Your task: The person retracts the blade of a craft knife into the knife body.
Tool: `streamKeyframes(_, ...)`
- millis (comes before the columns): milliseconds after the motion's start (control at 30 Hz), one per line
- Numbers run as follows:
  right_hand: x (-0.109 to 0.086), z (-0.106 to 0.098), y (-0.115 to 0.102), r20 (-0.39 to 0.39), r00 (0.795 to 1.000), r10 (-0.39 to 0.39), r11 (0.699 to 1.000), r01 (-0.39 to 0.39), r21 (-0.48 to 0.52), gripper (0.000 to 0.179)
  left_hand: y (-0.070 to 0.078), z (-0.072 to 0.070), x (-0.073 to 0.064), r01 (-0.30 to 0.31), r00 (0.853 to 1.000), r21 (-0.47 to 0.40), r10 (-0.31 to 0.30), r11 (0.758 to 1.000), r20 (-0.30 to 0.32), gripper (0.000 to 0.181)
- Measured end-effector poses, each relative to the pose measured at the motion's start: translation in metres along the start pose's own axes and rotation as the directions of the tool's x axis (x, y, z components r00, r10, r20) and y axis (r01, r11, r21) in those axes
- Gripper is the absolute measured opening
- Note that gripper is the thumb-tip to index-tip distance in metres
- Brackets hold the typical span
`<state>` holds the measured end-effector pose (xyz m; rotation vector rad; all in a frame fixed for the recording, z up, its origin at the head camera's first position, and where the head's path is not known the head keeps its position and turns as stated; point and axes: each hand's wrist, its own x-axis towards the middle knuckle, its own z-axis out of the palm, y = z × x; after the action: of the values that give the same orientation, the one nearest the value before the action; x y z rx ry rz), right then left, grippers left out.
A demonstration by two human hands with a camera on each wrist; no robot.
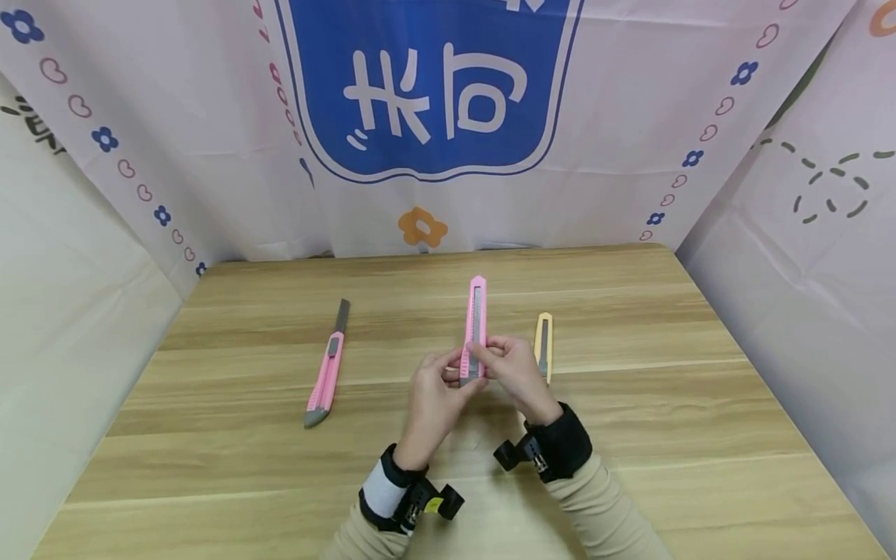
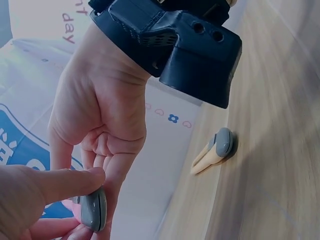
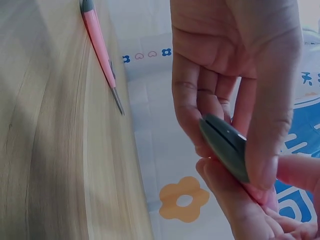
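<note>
Both hands hold one pink utility knife (image 1: 476,307) near the middle of the table, its pointed front end directed away from me and no blade sticking out. My left hand (image 1: 435,395) grips its grey rear end (image 3: 227,147), the thumb lying against that end. From the other side my right hand (image 1: 516,369) pinches the body, thumb over the slot along the top. A second pink utility knife (image 1: 327,372) lies on the left with its grey blade extended. Just beyond my right hand lies a smaller yellow utility knife (image 1: 544,342), blade drawn in.
The wood-grain table (image 1: 231,459) carries the two lying knives on either side of my hands. A printed white cloth (image 1: 210,155) hangs along its back edge, with more cloth at the left and right sides. Each wrist wears a black strap with a small camera (image 1: 448,502).
</note>
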<state>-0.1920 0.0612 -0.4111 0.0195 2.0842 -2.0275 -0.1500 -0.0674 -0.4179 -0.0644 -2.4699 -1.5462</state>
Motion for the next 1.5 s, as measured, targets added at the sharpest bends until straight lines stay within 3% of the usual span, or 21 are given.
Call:
streamKeyframes(200, 0.004, -0.004, -0.001, -0.037, 0.999, 0.027, 0.999, -0.027, 0.018, 0.036, -0.003, -0.002, 0.002, -0.007, 1.0, 0.031, 0.007, 0.999, -0.002, 0.05)
streamKeyframes(433, 0.009, -0.02, -0.002, -0.093, 0.996, 0.008, 0.995, 0.001, 0.095, 0.035, -0.011, -0.004, 0.004, 0.017, 1.0, 0.122, -0.015, 0.992, -0.018, 0.05)
streamKeyframes(733, 0.008, -0.042, -0.007, -0.08, 0.997, -0.009, 0.993, 0.019, 0.119, 0.035, -0.03, 0.001, 0.008, 0.069, 0.997, 0.293, -0.054, 0.954, -0.059, 0.048)
streamKeyframes(1100, 0.006, -0.061, -0.015, -0.116, 0.993, -0.017, 0.986, 0.036, 0.161, 0.038, -0.052, 0.009, 0.009, 0.136, 0.989, 0.347, -0.109, 0.928, -0.098, 0.048)
streamKeyframes(1500, 0.007, -0.067, -0.018, -0.119, 0.992, -0.032, 0.977, 0.056, 0.208, 0.039, -0.063, 0.012, 0.013, 0.11, 0.991, 0.364, -0.072, 0.925, -0.116, 0.048)
